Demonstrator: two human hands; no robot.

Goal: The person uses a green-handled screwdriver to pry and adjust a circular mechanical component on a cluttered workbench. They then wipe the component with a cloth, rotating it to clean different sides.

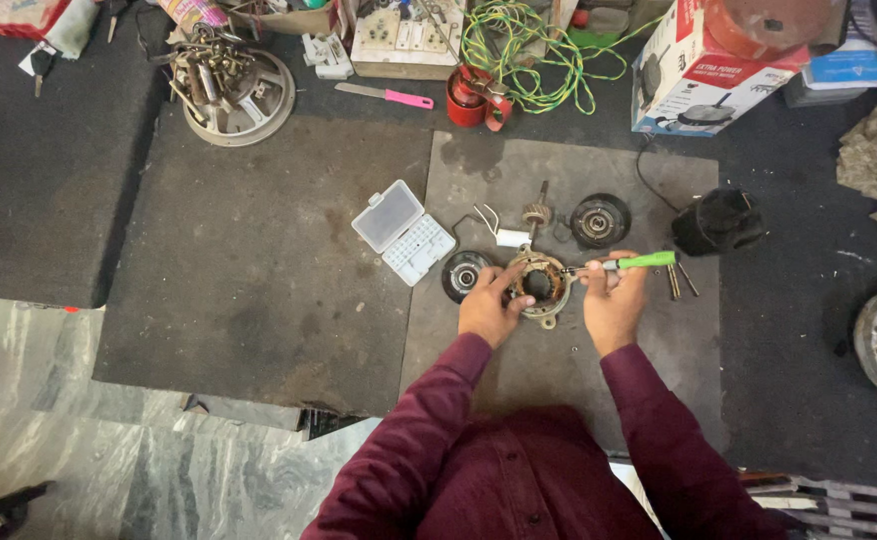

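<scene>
Two hands (pixel 549 305), one stator (pixel 540 283), one screwdriver (pixel 631 263).

**Metal, plastic and matt mats**

The stator (pixel 540 283) is dull, worn metal with coppery windings. The screwdriver (pixel 631 263) has a glossy green plastic handle and a bare metal shaft. The case (pixel 403 232) is smooth white plastic. The mat (pixel 259 260) looks rough, matt grey; the floor (pixel 79 440) is polished marble.
</scene>
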